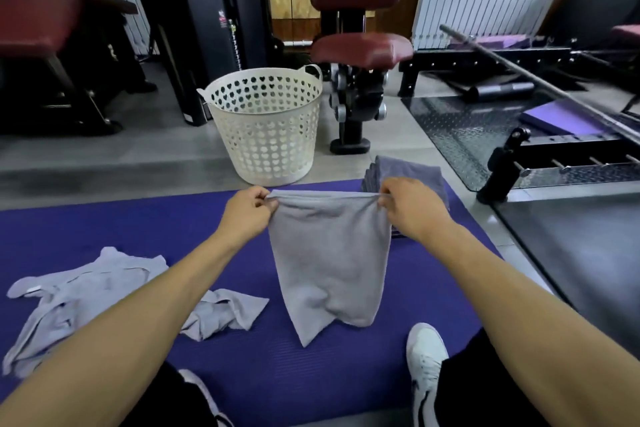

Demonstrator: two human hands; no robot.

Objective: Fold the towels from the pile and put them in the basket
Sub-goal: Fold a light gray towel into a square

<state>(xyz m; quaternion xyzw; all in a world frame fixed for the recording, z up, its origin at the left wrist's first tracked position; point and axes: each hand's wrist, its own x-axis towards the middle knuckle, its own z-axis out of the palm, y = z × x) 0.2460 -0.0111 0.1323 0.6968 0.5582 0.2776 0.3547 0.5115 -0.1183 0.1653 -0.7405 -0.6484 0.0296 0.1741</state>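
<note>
A grey towel [329, 260] hangs doubled in the air above the purple mat [138, 222]. My left hand [247, 213] pinches its top left corner and my right hand [412, 208] pinches its top right corner. The towel's lower tip reaches down to the mat. A pile of crumpled grey towels [86, 295] lies on the mat at the left. A stack of folded grey towels [412, 172] sits behind my right hand, partly hidden by it. The white perforated basket [266, 125] stands on the floor beyond the mat; I cannot see its bottom.
Gym machines with dark red pads [360, 48] stand behind the basket. A black steel plate platform [467, 128] and a barbell [540, 80] lie at the right. My white shoes [426, 357] rest on the mat near the bottom edge.
</note>
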